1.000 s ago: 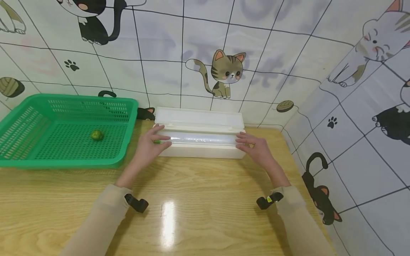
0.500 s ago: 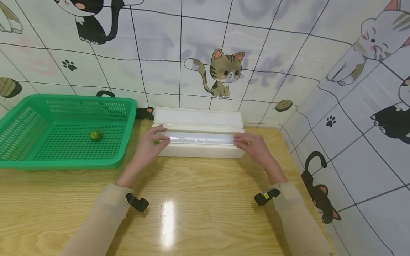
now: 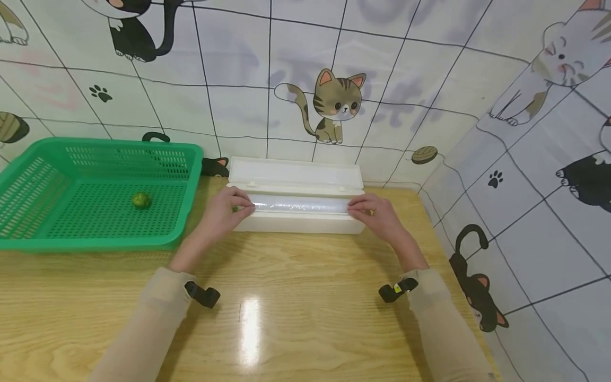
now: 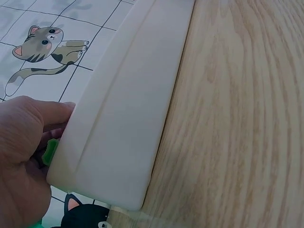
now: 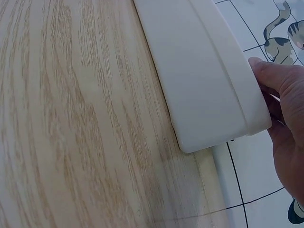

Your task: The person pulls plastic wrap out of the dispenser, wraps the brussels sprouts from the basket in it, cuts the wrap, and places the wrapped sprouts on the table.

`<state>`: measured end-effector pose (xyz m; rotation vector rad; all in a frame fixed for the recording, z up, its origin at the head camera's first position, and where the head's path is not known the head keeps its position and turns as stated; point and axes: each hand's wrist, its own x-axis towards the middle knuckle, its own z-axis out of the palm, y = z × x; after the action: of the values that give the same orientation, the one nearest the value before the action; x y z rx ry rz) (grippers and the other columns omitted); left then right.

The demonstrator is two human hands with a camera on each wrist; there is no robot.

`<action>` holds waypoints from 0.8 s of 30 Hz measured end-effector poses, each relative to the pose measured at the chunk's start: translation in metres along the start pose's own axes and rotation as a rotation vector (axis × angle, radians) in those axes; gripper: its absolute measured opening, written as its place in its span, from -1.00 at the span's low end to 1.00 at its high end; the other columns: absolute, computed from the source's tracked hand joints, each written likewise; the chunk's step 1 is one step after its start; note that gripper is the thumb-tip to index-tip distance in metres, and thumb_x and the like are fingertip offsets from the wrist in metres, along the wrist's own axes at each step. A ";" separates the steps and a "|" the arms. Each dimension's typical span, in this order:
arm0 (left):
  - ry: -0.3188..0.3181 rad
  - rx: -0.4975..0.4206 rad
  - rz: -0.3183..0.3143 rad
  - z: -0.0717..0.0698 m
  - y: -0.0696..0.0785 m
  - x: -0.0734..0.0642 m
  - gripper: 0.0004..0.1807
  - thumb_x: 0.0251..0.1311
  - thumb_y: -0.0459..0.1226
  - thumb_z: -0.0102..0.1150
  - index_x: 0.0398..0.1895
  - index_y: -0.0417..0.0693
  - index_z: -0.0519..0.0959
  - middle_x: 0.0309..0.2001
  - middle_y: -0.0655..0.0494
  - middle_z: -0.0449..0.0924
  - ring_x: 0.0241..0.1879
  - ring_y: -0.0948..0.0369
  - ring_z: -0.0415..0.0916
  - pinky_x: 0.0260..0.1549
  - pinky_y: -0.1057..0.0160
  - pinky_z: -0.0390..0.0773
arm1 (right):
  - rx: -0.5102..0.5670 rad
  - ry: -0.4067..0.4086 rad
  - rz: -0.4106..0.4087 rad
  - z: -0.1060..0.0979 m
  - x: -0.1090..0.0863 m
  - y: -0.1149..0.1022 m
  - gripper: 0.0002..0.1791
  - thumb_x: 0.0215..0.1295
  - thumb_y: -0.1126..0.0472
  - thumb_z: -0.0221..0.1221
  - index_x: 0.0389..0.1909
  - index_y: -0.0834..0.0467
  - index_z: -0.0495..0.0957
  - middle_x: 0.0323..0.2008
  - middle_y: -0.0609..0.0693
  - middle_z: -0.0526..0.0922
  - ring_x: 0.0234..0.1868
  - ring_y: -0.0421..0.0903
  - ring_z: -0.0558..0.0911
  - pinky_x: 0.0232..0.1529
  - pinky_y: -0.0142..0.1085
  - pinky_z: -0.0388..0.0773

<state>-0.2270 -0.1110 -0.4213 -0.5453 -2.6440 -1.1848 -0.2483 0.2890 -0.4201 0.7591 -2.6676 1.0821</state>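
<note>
Left grip (image 3: 223, 213) and right grip (image 3: 379, 216) are curled nearly closed, the opposite ends of the film roll (image 3: 300, 205) pinched between bent digits. The roll is held lengthwise between them, within the open-lidded white box (image 3: 298, 225) placed on the table (image 3: 305, 297).

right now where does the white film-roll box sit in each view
Head: box at centre, lid open.
Left wrist: box slants from top centre to lower left.
Right wrist: box slants from top centre down to the right.
Shared landmark: printed tabby cat, cut off in right wrist view.
</note>
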 end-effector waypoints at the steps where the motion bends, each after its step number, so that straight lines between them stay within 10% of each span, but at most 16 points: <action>1: -0.008 0.000 -0.008 0.000 0.000 0.001 -0.87 0.28 -0.37 0.37 -0.29 -0.34 0.77 -0.14 -0.11 0.62 0.00 -0.09 0.49 -0.04 -0.07 0.47 | 0.001 -0.006 0.005 0.000 0.000 0.000 -0.94 0.27 0.42 0.37 -0.27 0.30 0.78 -0.06 0.14 0.71 0.05 0.12 0.61 -0.03 -0.35 0.55; 10: -0.046 0.034 -0.036 -0.002 0.006 0.006 -0.87 0.31 -0.38 0.32 -0.32 -0.32 0.75 -0.18 -0.11 0.62 -0.03 -0.09 0.48 -0.02 -0.08 0.47 | -0.052 -0.076 0.055 -0.002 0.004 -0.005 -0.91 0.37 0.34 0.32 -0.25 0.31 0.74 -0.03 0.15 0.67 0.11 0.12 0.55 0.11 0.05 0.53; 24: -0.046 0.127 0.150 0.003 -0.001 0.010 -0.90 0.35 -0.47 0.19 -0.35 -0.33 0.60 -0.28 -0.14 0.55 -0.18 -0.11 0.38 -0.07 -0.07 0.39 | -0.075 -0.096 0.052 0.002 0.008 -0.010 -0.91 0.45 0.38 0.21 -0.24 0.33 0.64 -0.05 0.18 0.63 0.07 0.14 0.50 0.03 0.00 0.46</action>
<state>-0.2371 -0.1071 -0.4206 -0.7403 -2.6393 -0.9659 -0.2497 0.2786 -0.4135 0.7494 -2.8055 0.9746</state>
